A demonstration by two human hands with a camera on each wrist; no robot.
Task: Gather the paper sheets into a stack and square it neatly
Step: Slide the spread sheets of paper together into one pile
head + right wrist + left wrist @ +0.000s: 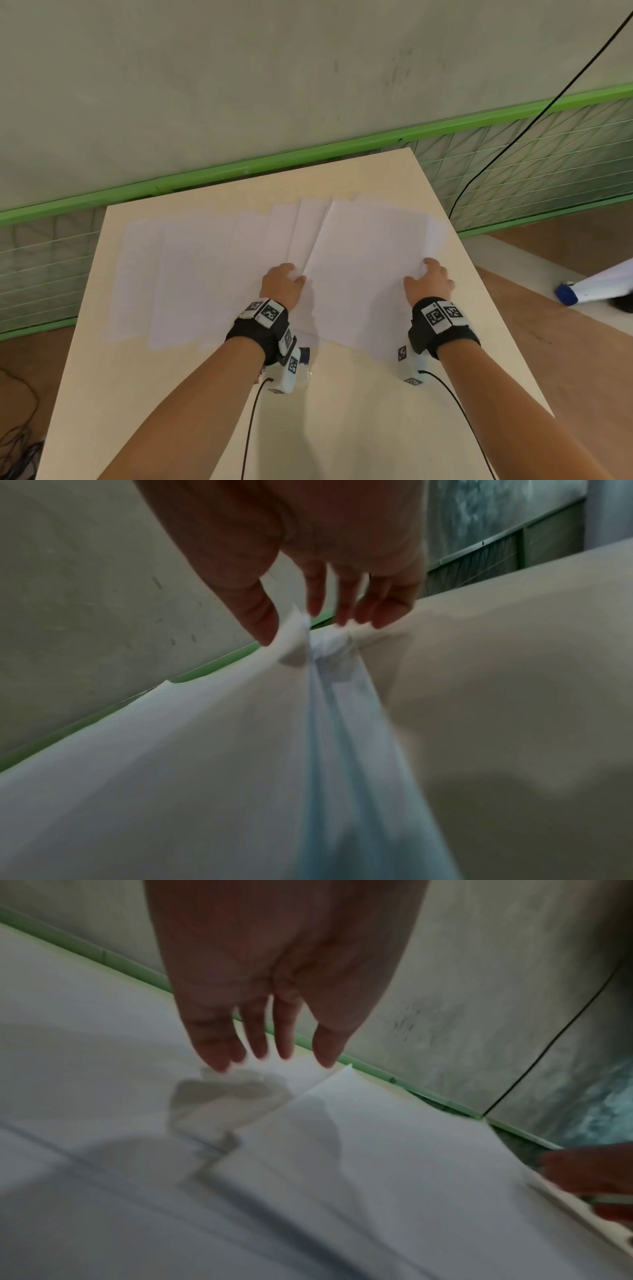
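White paper sheets (212, 274) fanned in an overlapping row across the middle of the frame, on a pale table (342, 411); a thicker bundle lies at centre right, its left edge raised over the sheets beneath. Expect the paper to handle as light, limp and slippery: sheets should slide over one another readily, and single ones will buckle if you push them from one corner. Take hold along the long side edges, where several layers together lend some stiffness, and not at loose corners.

Your left hand (282, 284), fingers straight and slightly spread in the left wrist view, rests its fingertips (219, 1061) on the sheets beside the bundle's left edge, holding nothing. Your right hand (430, 282), at the bundle's right edge, has its thumb and fingers curled on the lifted margin; in the blurred right wrist view the paper edge (301, 631) appears pinched between them, though how many sheets are caught cannot be told.

The sheets look plain, unmarked and uncreased, still spread wide toward the left of the frame
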